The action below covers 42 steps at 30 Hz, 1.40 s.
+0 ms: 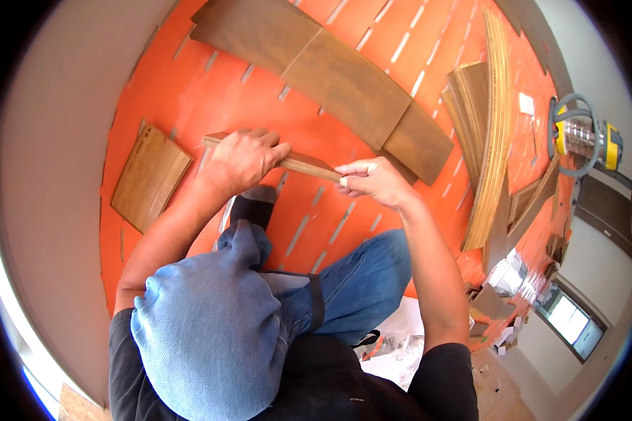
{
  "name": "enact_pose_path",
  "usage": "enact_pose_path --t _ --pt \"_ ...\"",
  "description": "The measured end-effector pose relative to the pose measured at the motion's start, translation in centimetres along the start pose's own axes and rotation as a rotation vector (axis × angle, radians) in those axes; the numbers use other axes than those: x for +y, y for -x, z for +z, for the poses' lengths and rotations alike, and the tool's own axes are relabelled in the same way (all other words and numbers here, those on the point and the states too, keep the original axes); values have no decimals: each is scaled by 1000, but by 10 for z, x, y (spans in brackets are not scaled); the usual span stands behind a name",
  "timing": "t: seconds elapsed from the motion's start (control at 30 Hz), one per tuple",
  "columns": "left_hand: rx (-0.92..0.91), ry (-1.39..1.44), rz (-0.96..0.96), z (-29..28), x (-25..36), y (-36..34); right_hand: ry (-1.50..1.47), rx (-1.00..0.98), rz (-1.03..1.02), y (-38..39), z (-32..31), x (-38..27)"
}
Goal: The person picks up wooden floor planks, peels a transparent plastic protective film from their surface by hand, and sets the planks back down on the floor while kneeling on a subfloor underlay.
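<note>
A short, narrow piece of wooden floorboard (pixel 310 165) is held between my hands above the orange floor sheet. My left hand (pixel 246 163) wraps over it towards its left end, which sticks out past the knuckles. At the other end my right hand (pixel 373 181) pinches the wood between thumb and fingers. Beyond my hands, brown floorboards (pixel 344 88) lie joined in a slanting strip. To the left of my left forearm lies a short, wide board (pixel 151 174), flat on the sheet.
Orange underlay (pixel 189 105) with pale slots covers the floor. Long boards (pixel 495 133) lie loosely stacked at the right. Past them stands a yellow and grey vacuum cleaner (pixel 586 137) with its hose. A pale wall (pixel 56 154) rises on the left. My bent knees are close below my hands.
</note>
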<state>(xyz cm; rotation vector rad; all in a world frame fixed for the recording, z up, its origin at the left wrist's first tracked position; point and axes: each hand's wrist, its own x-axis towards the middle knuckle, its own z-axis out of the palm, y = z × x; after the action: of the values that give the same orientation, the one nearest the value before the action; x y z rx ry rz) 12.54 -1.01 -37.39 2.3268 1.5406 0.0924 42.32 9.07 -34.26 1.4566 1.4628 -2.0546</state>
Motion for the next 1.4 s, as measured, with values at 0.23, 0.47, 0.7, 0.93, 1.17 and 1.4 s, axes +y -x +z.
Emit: enact_pose_path --t 0.23,0.47,0.7,0.93,1.17,1.4 --pt "1 -3 -2 -4 2 -3 -134 -28 -128 -5 -8 36" --pt "-116 27 -20 -5 -2 1 -114 -93 -50 -6 -7 19" --pt "-77 71 -3 0 0 1 -17 -39 -1 -3 -3 9" --pt "-14 47 -31 4 -2 0 16 -4 -21 -5 -3 5" --pt "32 53 -9 7 -2 -4 5 70 -177 -1 5 18" --pt "25 67 -34 3 -3 -4 -36 12 -118 3 -2 10"
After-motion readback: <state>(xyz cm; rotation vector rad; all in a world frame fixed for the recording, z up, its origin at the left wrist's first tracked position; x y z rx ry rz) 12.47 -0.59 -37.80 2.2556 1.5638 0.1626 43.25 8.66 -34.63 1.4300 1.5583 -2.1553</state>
